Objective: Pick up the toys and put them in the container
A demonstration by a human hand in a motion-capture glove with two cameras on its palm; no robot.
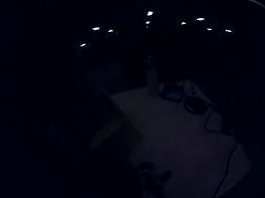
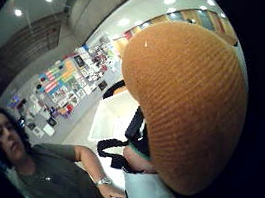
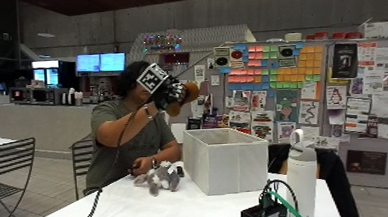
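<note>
1. Nearest to my outside camera, a black device with cables (image 3: 266,212) is sitting at the front edge of the white surface (image 3: 152,208), and a white bottle (image 3: 302,175) is standing upright just beside it.
2. Behind those, I am seeing a white fabric container (image 3: 226,159) standing open-topped on the surface.
3. Beside the container, on the person's side, a grey plush toy (image 3: 159,178) is lying on the surface, and the bare hand (image 3: 142,167) is resting next to it.
4. Farther back, the seated person is raising the gloved right hand (image 3: 170,93) to head height, above and short of the container's near rim.
5. I am watching its fingers grasping an orange-brown plush toy (image 3: 183,96), which is up in the air, well apart from the surface.
6. From the thumb-side palm camera, that toy's knitted orange body (image 2: 185,102) is filling much of the view, close to the palm.
7. Farthest off, a wall board covered in coloured notes and posters (image 3: 293,91) is standing behind the container.
</note>
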